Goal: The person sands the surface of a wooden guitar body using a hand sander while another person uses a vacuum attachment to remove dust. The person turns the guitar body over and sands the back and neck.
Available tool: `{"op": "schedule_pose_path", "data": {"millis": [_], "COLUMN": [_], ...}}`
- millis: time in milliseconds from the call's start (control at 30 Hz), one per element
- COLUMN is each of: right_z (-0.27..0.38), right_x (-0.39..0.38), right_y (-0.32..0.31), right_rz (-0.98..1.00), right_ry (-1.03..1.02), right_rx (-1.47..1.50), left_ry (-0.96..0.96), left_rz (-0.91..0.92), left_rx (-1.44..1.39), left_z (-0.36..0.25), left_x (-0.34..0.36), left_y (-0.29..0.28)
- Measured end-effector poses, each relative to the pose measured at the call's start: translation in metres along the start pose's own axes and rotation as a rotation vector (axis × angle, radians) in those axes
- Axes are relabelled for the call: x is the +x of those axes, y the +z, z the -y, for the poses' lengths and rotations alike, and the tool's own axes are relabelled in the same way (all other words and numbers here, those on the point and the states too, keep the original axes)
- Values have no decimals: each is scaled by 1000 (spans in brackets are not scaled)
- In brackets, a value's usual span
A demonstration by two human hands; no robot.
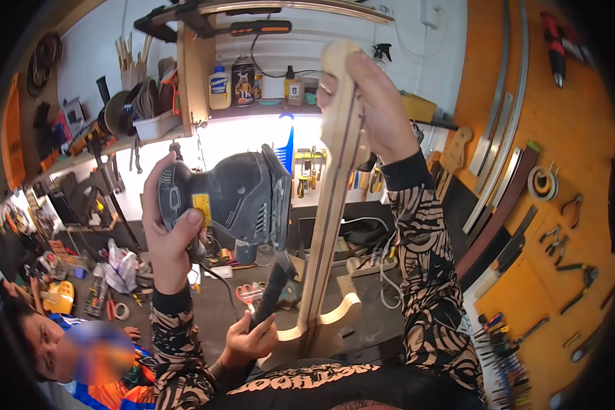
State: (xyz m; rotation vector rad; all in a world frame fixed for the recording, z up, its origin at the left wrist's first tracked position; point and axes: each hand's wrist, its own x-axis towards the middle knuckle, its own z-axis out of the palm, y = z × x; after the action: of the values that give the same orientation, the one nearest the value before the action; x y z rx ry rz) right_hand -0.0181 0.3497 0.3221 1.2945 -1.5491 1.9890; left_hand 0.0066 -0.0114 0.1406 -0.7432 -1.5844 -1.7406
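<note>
My left hand (174, 232) is wrapped round a dark grey electric sander (229, 195), turned on its side so the flat pad faces right. A gap shows between that pad and a pale wooden guitar neck (333, 205) with dark lengthwise stripes. My right hand (383, 106) grips the neck by its headstock end at the top, holding it nearly upright. Its lower end widens into curved wooden body parts (342, 311) close to my chest. Below the sander, another person's hand (253, 338) holds a black vacuum nozzle (277, 283) angled up toward the pad.
A co-worker in a blue and orange shirt (113, 369) is at the lower left. Behind lies a cluttered dark workbench (239, 294) with red-handled scissors (249, 294). Bottles (220, 87) stand on a shelf above it. Pliers and other tools hang on an orange board (526, 273) at right.
</note>
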Motion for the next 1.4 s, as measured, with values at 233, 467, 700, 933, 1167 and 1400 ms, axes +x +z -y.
{"op": "schedule_pose_path", "data": {"millis": [233,467,700,933,1167,1400], "right_z": [16,7,-3,1,-13,-13], "right_x": [-12,-6,-2,6,13,13], "right_y": [-11,-4,18,15,14,15], "right_rz": [-99,-167,-239,-149,-139,-163], "right_ry": [104,22,-208,-193,-270,-277], "right_rx": [-283,-428,-673,-790,-725,-755], "left_ry": [-19,25,22,22,40,32], "left_rz": [231,139,274,287,241,190], "left_rx": [-390,-371,-386,-348,-323,-303], "left_z": [-46,-41,-38,-40,-39,-44], "left_x": [14,10,13,9,8,10], "left_y": [24,40,60,68,71,74]}}
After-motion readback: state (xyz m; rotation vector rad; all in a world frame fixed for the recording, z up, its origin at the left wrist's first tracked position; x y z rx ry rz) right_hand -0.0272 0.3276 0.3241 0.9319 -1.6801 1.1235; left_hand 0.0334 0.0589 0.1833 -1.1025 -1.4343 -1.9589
